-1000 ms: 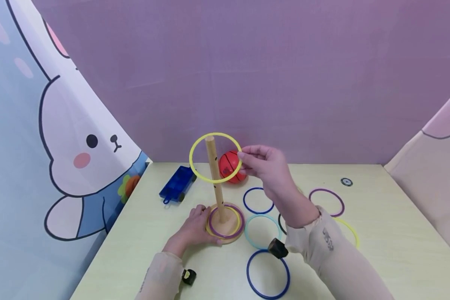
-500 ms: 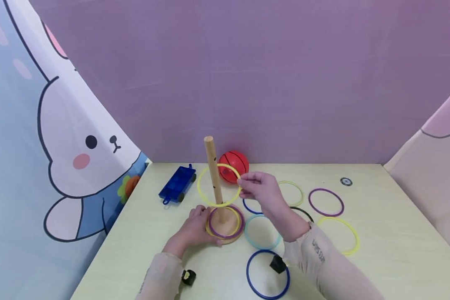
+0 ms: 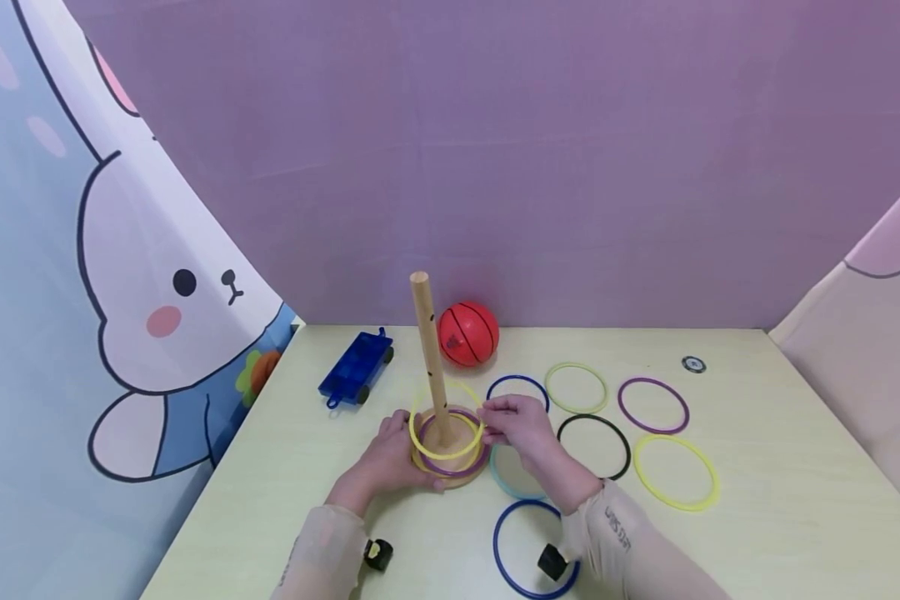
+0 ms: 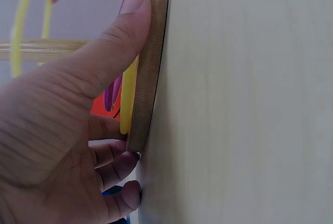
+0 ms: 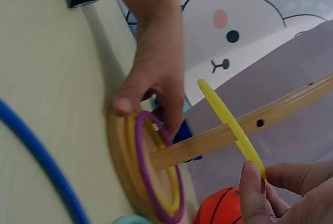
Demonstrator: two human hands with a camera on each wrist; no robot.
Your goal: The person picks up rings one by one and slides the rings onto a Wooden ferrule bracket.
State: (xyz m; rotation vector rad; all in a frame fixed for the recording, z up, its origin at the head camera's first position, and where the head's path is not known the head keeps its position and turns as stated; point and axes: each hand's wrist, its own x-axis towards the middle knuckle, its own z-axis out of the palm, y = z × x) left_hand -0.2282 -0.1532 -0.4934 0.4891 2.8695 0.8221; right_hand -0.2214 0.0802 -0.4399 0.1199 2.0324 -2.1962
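Observation:
A wooden ring-toss stand has a round base (image 4: 152, 62) and a tall post (image 3: 428, 333). My left hand (image 3: 392, 454) grips the base's left edge, thumb over the top and fingers at the rim. Around the foot of the post lie a purple ring (image 5: 139, 146) and a yellow ring (image 4: 125, 104). Between thumb and fingertips, my right hand (image 3: 523, 429) pinches another yellow ring (image 5: 229, 115) by its right side. That ring encircles the lower part of the post, tilted, and hangs above the two rings on the base.
Right of the stand lie several loose rings, among them a blue ring (image 3: 497, 546), a black ring (image 3: 629, 457) and a purple ring (image 3: 687, 410). Behind stand a red ball (image 3: 468, 335) and a blue toy wagon (image 3: 354, 367). A small round disc (image 3: 693, 364) lies far right.
My right hand has brought the yellow ring down from the post's top to just above the base. The left hand keeps its grip on the base, unmoved.

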